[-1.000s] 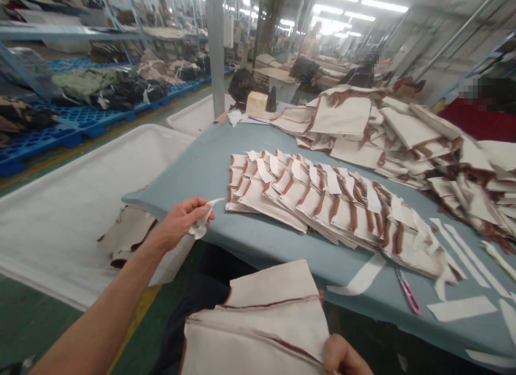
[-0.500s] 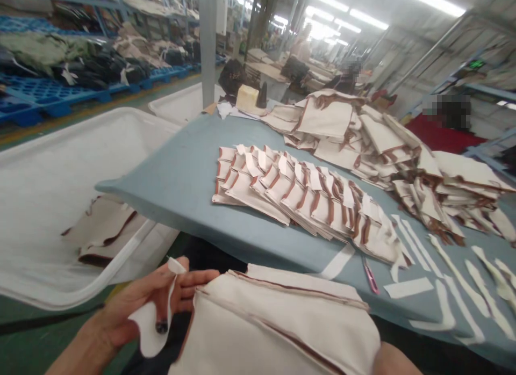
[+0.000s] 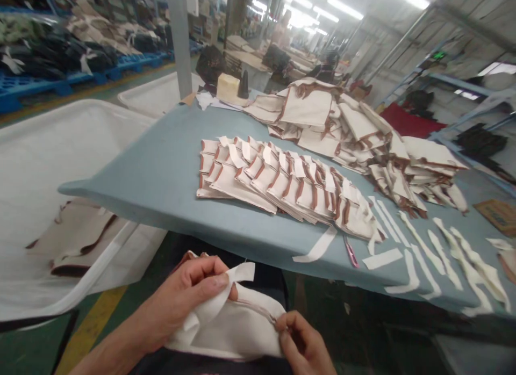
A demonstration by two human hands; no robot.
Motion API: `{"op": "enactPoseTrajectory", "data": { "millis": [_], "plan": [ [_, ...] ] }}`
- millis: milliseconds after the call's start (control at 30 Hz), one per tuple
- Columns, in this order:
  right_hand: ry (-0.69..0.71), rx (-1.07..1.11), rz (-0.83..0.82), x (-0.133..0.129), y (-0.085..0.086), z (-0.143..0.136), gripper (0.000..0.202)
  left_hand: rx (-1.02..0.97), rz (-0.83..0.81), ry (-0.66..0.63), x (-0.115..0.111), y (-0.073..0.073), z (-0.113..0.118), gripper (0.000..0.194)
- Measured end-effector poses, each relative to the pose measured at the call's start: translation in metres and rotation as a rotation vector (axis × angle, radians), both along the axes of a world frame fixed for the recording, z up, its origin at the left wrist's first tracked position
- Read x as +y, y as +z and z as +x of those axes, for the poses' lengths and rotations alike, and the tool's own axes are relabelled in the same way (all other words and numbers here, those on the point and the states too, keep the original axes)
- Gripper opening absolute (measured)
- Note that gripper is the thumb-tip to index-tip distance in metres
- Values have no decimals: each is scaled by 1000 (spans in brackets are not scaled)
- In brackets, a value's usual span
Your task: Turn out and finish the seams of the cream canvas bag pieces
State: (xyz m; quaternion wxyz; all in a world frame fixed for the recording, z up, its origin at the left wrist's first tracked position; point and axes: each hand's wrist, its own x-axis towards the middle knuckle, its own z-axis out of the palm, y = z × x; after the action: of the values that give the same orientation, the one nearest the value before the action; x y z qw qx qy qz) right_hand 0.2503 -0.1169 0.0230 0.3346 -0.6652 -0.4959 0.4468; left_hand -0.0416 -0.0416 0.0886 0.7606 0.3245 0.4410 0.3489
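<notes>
My left hand [image 3: 189, 291] is closed, with a white fabric strip [image 3: 243, 271] pinched between thumb and fingers. That strip hangs down over a cream fabric piece [image 3: 237, 332] with a brown-edged seam, which lies over my lap; part of the piece shows behind the left fingers. At the other end of the seam, my right hand [image 3: 304, 343] pinches the edge of the same piece. Just beyond, on the blue-grey table [image 3: 161, 165], is a row of overlapping cream pieces [image 3: 274, 181] with brown edges and white strips on top.
A larger heap of cream pieces [image 3: 310, 109] covers the table's back. Loose white strips [image 3: 382, 258] and a pink-handled tool [image 3: 350, 252] lie near its front edge. To the left stands a white bin [image 3: 97, 114] with folded cream pieces [image 3: 80, 230] inside.
My left hand has gone from spread fingers with the strip draped over them to a pinch on it. The fabric piece is lowered and folded smaller, and my right hand has come into view at its edge.
</notes>
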Motion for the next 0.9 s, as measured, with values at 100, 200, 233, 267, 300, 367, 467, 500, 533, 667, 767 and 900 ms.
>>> {"op": "enactPoseTrajectory", "data": {
  "millis": [100,200,233,267,300,367,467,500,533,667,767,900],
  "plan": [
    [95,-296,74,10,17,2,23,10,10,21,-7,1,9,59],
    [-6,-504,283,22,46,-2,16,-21,-68,46,-15,-2,12,58],
    [-20,-490,321,25,56,-8,14,-31,-84,52,-16,-2,13,58],
    [-7,-435,337,28,64,-15,15,-40,-91,49,-17,-3,14,59],
    [10,-359,336,30,71,-24,18,-42,-90,47,-18,-3,15,60],
    [92,-184,327,32,81,-44,25,-4,-59,38,-18,-4,18,59],
    [160,-14,321,36,86,-69,23,202,118,75,-18,-6,23,49],
    [158,9,326,38,86,-74,18,294,194,100,-18,-7,24,43],
    [142,21,329,40,85,-78,14,380,264,123,-19,-8,25,38],
    [42,64,299,45,75,-83,18,591,377,187,-21,-19,31,25],
    [80,114,284,52,68,-81,18,624,396,219,-22,-32,33,27],
    [37,168,332,64,66,-80,7,624,420,201,-20,-40,37,24]
  ]
}}
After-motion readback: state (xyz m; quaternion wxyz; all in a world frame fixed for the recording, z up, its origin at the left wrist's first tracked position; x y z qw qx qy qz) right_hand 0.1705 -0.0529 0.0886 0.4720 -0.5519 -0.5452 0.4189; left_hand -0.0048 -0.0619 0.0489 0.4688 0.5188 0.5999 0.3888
